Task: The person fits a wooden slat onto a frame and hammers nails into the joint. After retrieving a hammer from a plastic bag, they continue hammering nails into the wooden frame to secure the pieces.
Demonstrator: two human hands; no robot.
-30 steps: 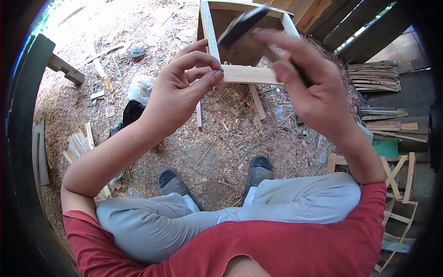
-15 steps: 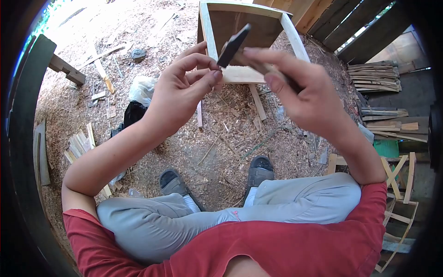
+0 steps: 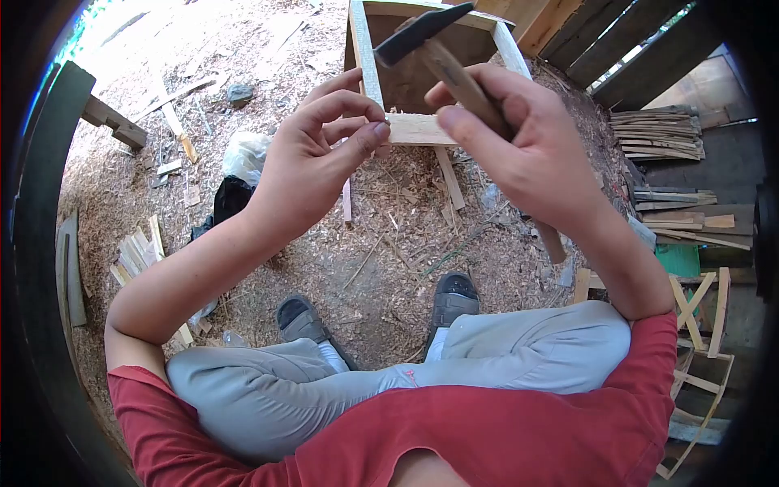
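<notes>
Nearest the camera, a red shirt (image 3: 487,438) fills the bottom edge, cut off by the frame, and grey trousers (image 3: 389,381) run up to two dark shoes (image 3: 454,296) planted on the sawdust ground (image 3: 381,260). Up from there, the left hand (image 3: 312,166) sits at the near rail of the wooden frame (image 3: 414,128), thumb and forefinger pinched narrow right against the wood; whatever they pinch is too small to make out, a nail perhaps, I can't tell. Just beside it, the right hand (image 3: 519,154) is wrapped firmly round the wooden handle of the hammer (image 3: 438,49), whose dark head is raised above the frame's opening. The handle's butt pokes out below the wrist; its middle is hidden in the fist. The frame stands on the ground, its far rail clipped by the top edge. Left of the hands, a white bag (image 3: 247,154) and something black lie among scrap slats. At the right edge, a stack of thin slats (image 3: 657,134) and a green container (image 3: 677,260), partly hidden behind the arm.
</notes>
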